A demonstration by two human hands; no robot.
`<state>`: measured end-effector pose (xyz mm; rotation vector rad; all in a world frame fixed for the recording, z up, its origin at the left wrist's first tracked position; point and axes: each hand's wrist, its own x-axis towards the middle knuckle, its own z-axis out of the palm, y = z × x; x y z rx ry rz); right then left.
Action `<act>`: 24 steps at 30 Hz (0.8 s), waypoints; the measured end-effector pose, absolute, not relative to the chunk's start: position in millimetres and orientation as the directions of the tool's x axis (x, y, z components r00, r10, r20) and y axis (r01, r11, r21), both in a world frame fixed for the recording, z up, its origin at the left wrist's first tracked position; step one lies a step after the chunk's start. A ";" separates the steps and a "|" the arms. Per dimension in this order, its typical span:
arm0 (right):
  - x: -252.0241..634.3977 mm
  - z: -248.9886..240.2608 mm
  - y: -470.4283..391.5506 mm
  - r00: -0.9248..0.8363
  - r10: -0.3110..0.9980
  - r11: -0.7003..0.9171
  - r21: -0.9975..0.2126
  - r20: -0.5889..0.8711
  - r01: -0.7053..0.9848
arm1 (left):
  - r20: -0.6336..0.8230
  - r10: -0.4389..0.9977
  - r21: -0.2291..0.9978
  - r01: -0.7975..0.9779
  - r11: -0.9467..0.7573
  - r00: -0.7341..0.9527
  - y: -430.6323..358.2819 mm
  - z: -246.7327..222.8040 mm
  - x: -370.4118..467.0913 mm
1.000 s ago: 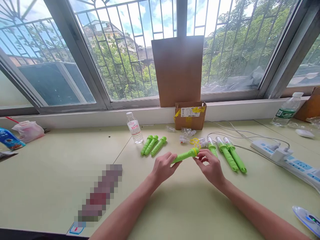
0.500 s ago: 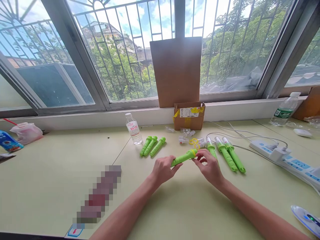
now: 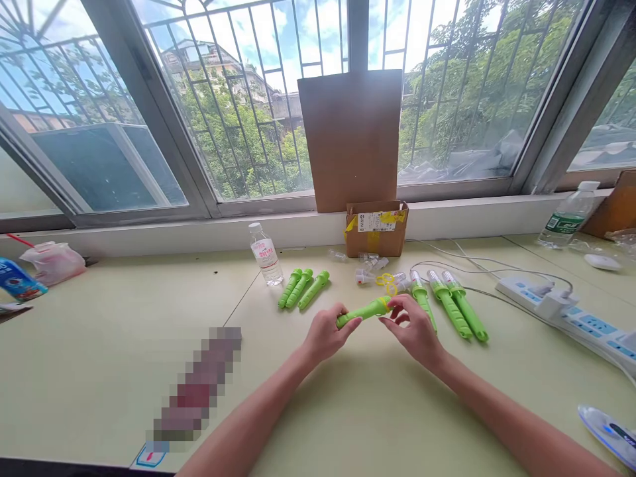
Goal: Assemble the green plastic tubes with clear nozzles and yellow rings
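Note:
My left hand (image 3: 328, 330) is wrapped round the lower end of a green tube (image 3: 365, 311), which tilts up to the right. At its upper end sits a yellow ring, and the fingertips of my right hand (image 3: 411, 326) pinch there. Three green tubes (image 3: 313, 290) without clear tips lie to the left, behind my left hand. On the right, three more green tubes (image 3: 451, 308) have clear tips. Yellow rings (image 3: 387, 281) and clear plastic parts (image 3: 368, 270) lie just behind the held tube.
A small cardboard box (image 3: 376, 235) stands by the sill before a brown board (image 3: 352, 142). Water bottles (image 3: 266, 255) stand left of centre and far right. A white power strip (image 3: 571, 311) with cables lies right; a pink container (image 3: 53, 260) sits far left.
The green tube has turned slightly in my left hand and lies a little flatter. My right hand stays at its yellow-ringed end.

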<state>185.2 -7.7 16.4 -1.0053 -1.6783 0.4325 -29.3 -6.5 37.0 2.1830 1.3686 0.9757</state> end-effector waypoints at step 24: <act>181.7 15.3 -11.2 0.031 0.737 0.575 -0.649 0.676 0.498 | 0.093 0.958 0.909 0.369 -0.192 0.271 -6.6 40.1 -24.3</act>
